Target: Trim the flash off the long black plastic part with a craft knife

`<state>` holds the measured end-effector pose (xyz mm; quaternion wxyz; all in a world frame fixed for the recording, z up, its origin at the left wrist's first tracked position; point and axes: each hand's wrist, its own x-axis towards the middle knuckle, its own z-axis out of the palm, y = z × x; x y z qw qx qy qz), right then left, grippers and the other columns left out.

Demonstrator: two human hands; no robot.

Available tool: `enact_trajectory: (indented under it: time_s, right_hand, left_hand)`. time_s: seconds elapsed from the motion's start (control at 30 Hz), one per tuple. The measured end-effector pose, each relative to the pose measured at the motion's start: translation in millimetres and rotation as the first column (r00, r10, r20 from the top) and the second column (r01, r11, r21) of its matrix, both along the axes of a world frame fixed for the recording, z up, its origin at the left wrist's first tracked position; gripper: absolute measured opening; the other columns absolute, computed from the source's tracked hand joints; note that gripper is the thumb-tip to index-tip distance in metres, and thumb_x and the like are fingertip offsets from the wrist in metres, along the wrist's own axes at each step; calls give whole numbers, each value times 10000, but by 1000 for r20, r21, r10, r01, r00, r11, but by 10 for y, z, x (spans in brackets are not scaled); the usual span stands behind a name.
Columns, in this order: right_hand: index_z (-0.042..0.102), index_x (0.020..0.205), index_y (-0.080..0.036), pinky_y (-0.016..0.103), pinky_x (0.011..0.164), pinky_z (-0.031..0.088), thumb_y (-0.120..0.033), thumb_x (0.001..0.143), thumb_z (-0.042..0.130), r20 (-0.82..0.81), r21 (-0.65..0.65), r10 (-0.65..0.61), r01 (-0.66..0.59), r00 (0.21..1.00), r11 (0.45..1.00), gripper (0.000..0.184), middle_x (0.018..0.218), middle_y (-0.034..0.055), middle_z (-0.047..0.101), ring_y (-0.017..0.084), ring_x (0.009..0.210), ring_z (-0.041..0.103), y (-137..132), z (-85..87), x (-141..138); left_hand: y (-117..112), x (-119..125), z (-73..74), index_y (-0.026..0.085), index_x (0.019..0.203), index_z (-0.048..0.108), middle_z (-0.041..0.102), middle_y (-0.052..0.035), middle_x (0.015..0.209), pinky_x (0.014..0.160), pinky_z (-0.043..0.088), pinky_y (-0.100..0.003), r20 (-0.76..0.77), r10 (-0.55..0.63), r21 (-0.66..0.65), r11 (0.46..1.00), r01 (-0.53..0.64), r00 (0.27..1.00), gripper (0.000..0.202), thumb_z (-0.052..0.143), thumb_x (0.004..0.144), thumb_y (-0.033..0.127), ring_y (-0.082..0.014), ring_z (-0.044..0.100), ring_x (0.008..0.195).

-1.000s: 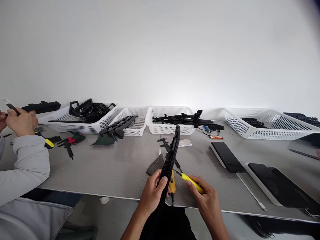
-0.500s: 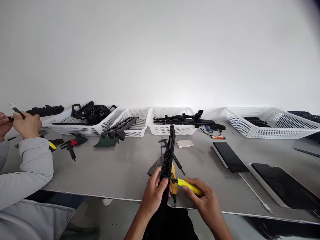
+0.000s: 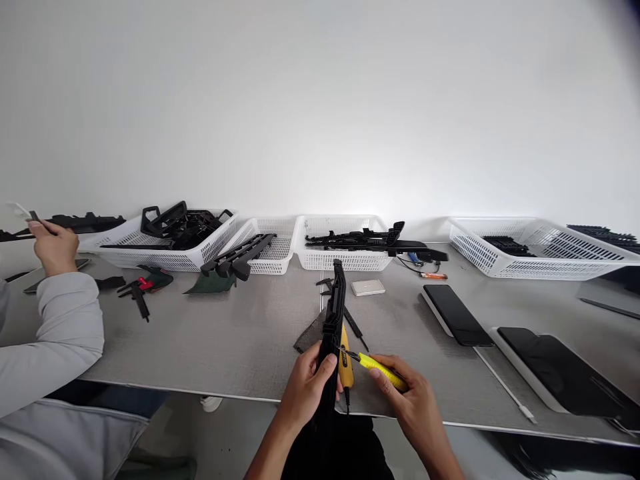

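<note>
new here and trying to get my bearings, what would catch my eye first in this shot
First, at the near edge of the grey table, the left hand grips a long black plastic part pointing away, while the right hand holds a yellow-handled tool with its tip at that part. Behind them, white baskets with black parts line the wall. A co-worker's hand is raised at far left.

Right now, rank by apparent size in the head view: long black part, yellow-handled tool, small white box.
1. Long black part, in the left hand: largest.
2-3. Yellow-handled tool, in the right hand, and small white box look alike; the box lies farther away, so unranked.
</note>
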<state>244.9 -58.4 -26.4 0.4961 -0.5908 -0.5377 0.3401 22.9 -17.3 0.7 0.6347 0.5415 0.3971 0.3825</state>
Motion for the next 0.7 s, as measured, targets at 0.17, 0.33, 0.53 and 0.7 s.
enact_trajectory:
  time_s: [0.17,0.33,0.53,0.7]
  right_hand:
    - [864,1046,-210,287,694,552,-758,909,728,-26,-9,-83,83,996,997,582,969,80,819,268,864,722,0,-63,69]
    - [860,1045,-212,280,700,549,-745,917,732,4,-12,-51,51,999,999,563,966,73,803,252,848,699,-9,-24,15]
    - [861,1031,-216,280,739,562,-749,917,732,12,-7,-52,52,999,999,560,977,75,801,260,886,714,-12,-31,-15]
    - [856,1032,-218,270,714,565,-723,938,723,24,26,-43,42,999,999,531,975,72,806,256,882,734,-14,-21,-15]
  left_hand:
    - [7,27,1,156,1027,631,611,12,667,559,521,-211,-21,-1,23,1000,1,1000,588,619,1005,743,-114,583,551]
    - [-4,34,14,151,1022,644,643,-8,716,594,554,-219,-37,4,33,999,-2,999,567,628,1014,718,-123,618,599]
    - [-5,28,13,155,1002,646,660,-13,717,604,548,-214,-39,-6,34,999,8,999,572,621,1015,727,-123,626,598]
    - [4,35,12,149,1007,654,688,-31,724,593,543,-214,-34,8,31,999,-7,999,588,620,1011,737,-131,644,596]
